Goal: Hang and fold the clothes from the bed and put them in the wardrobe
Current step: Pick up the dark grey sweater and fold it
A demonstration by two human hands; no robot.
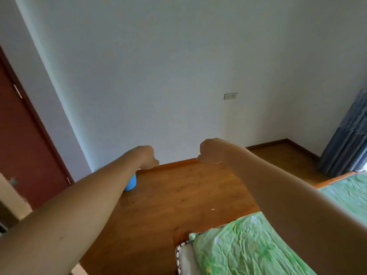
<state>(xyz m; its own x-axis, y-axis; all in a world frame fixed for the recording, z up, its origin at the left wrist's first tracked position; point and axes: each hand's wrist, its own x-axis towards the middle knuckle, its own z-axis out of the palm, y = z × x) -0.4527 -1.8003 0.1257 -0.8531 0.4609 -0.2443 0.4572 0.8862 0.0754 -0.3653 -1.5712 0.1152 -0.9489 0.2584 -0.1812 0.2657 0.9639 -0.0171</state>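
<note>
- One bed [248,247] under a crumpled green sheet fills the lower right corner.
- Wooden floor [178,195] lies beside it.
- Left hand [152,157] and right hand [211,151] reach forward, curled into fists, holding nothing.
- Blue container [131,184] stands on the floor, half hidden by the left arm.
- White wall [158,76] carries a socket [230,96]; dark red door [25,145] at left, blue curtain [347,139] at right.

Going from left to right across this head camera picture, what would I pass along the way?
Dark red door → blue tub on the floor → left hand, curled in a fist → right hand, also curled, holding nothing → blue curtain.
</note>
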